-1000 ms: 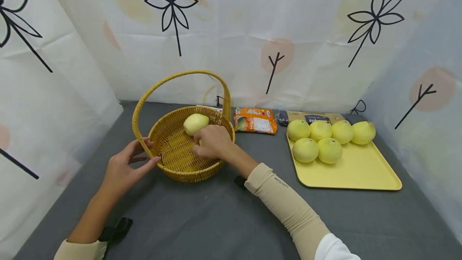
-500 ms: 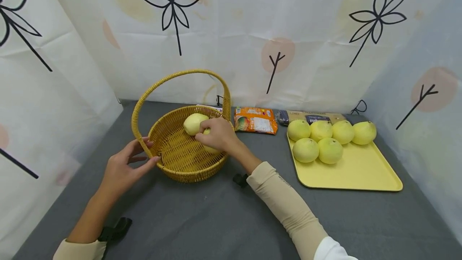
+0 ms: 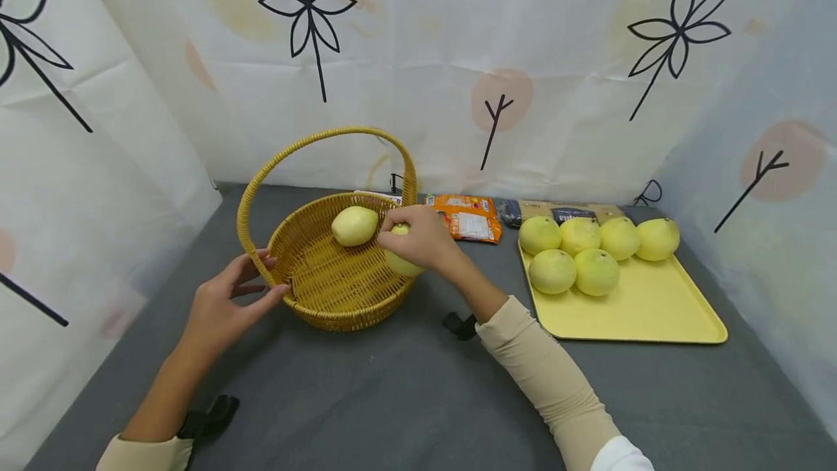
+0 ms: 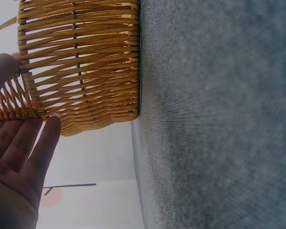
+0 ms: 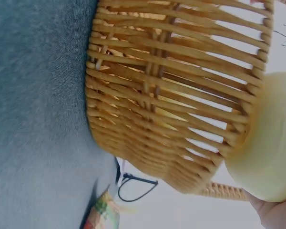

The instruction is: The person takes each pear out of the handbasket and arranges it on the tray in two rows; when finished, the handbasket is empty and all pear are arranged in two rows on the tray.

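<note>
A yellow wicker basket (image 3: 346, 320) with a tall hoop handle stands left of the middle. My left hand (image 3: 225, 300) pinches its left side at the foot of the handle; in the left wrist view the fingers (image 4: 43, 152) lie against the woven rim. One pale yellow melon (image 3: 355, 226) rests inside, at the back. My right hand (image 3: 421, 238) grips another small pale melon (image 3: 402, 265) from above, over the basket's right rim. In the right wrist view that melon (image 5: 269, 143) bulges past the rim, touching or very near it; much of it is hidden by the hand.
A yellow tray (image 3: 654, 311) on the right bears several similar melons (image 3: 552, 271) toward its back and left. An orange snack packet (image 3: 474, 224) and a brown packet (image 3: 569, 211) lie along the back, before a printed curtain (image 3: 418, 57). Grey cloth covers the table (image 3: 366, 405).
My right hand has lifted the melon from inside the basket and moved right to the rim with it. My left hand and the basket have stayed put.
</note>
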The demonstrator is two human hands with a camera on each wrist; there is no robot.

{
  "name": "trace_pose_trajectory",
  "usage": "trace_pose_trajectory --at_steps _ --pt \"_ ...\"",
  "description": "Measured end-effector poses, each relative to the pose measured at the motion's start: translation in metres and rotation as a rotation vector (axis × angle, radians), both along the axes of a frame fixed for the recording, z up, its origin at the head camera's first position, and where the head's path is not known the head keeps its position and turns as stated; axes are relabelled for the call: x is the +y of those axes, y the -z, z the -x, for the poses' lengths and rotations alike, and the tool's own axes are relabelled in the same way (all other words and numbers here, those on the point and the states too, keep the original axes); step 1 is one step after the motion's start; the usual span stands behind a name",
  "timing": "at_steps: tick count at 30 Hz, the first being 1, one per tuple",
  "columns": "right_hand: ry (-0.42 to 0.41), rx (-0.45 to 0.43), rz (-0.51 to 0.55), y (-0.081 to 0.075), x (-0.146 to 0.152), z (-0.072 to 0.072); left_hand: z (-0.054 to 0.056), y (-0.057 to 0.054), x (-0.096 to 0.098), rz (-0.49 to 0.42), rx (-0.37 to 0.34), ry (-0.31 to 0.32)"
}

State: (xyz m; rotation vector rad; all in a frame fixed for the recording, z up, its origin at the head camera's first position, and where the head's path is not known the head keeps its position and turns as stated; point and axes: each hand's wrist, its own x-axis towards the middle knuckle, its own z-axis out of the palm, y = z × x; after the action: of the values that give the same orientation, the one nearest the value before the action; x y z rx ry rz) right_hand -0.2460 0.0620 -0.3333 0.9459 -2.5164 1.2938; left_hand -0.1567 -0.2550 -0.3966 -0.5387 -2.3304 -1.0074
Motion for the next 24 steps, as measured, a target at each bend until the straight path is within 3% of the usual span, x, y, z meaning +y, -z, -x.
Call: trace_pose_trajectory --at_steps 3,8,16,24 --pt "-0.021 -0.027 0.079 -0.002 0.014 -0.006 0.000 -0.001 0.001 0.000 0.003 -0.002" --pt "-0.025 0.008 0.131 -0.003 0.040 -0.012 0.000 -0.002 0.001 -0.004 0.002 -0.002" --pt "0.038 0.017 0.135 -0.005 0.084 -0.023 -0.001 0.000 0.000 -0.014 -0.006 -0.002" --pt "0.076 0.036 0.207 -0.006 0.119 -0.037 0.001 0.001 0.000 -0.011 -0.004 -0.006"
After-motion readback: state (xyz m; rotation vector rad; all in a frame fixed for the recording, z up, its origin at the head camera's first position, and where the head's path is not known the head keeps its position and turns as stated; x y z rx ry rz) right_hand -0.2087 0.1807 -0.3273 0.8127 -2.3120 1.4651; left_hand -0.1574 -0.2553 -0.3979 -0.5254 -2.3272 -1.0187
